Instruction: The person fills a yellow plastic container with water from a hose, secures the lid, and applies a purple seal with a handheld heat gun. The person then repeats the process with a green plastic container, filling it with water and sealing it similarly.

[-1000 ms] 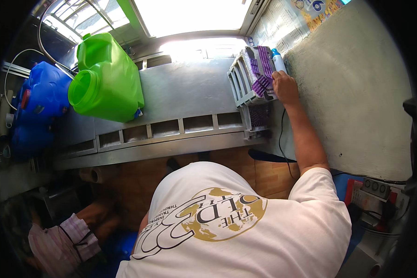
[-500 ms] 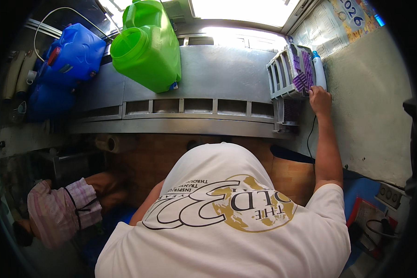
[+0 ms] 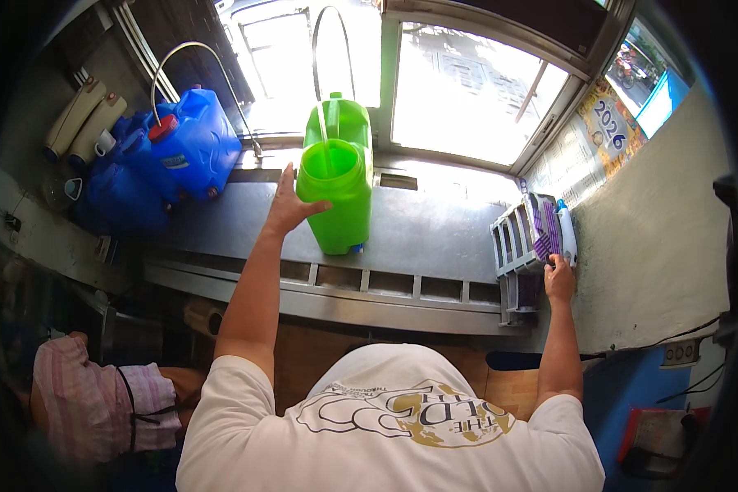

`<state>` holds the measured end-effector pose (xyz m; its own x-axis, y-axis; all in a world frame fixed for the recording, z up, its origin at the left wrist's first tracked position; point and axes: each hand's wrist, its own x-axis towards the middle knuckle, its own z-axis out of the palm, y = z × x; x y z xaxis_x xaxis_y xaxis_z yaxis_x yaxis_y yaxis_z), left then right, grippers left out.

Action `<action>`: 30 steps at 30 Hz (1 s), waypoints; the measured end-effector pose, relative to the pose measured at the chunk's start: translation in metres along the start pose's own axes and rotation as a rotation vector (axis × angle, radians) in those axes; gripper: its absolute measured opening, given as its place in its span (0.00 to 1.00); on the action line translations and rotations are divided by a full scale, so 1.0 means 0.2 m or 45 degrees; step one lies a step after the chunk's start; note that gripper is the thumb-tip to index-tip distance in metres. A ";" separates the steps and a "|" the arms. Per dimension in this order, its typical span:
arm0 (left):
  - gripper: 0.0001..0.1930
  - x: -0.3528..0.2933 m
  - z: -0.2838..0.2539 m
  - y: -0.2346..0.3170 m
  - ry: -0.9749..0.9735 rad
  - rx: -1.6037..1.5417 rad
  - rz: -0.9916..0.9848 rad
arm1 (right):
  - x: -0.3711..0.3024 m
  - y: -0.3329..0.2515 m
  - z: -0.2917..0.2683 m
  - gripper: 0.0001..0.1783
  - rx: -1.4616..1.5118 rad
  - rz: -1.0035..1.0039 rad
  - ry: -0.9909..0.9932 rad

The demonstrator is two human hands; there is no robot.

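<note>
A green plastic jug stands on the metal counter with its wide mouth open. A thin curved tube arches above it. A pale line drops from the tube into the mouth; whether it is hose or liquid I cannot tell. My left hand is open beside the jug, fingers up and thumb stretched across its front. At the right wall, my right hand has its fingers closed at the lower corner of a purple-and-silver striped box. What they pinch is hidden.
A slatted grey rack and a white bottle with a blue cap flank the striped box. Blue jugs with a second curved tube stand at the left. Windows lie behind the metal counter. Someone in striped clothing is at the lower left.
The view has tilted up, showing more of the windows. My left hand has come up beside the green jug. A pale line now enters its mouth. My right hand stays at the striped box.
</note>
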<state>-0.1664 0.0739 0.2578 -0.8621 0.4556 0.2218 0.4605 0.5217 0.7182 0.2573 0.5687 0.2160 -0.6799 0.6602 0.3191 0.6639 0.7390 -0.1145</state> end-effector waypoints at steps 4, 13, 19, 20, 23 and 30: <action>0.57 0.11 0.07 0.01 -0.048 -0.336 0.219 | -0.22 0.02 -0.02 0.10 0.023 0.132 -0.020; 0.50 0.15 0.03 0.02 -0.106 -0.430 0.185 | -0.60 0.01 -0.01 0.04 0.039 0.572 -0.173; 0.50 0.13 0.02 0.04 -0.132 -0.440 0.163 | -0.61 -0.16 0.27 0.11 0.326 0.451 -0.335; 0.50 0.12 0.01 0.06 -0.137 -0.428 0.158 | -0.59 -0.22 0.28 0.11 0.336 0.441 -0.368; 0.50 0.14 0.00 0.07 -0.164 -0.396 0.217 | -0.53 -0.29 0.33 0.12 0.320 0.428 -0.441; 0.55 0.16 -0.02 0.04 -0.328 -0.480 0.195 | -0.26 -0.26 0.35 0.15 0.281 0.405 -0.598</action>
<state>-0.1906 0.0899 0.2740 -0.6881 0.6954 0.2072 0.4282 0.1587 0.8896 0.2359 0.5046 0.1390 -0.5569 0.8046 -0.2062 0.8110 0.4732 -0.3442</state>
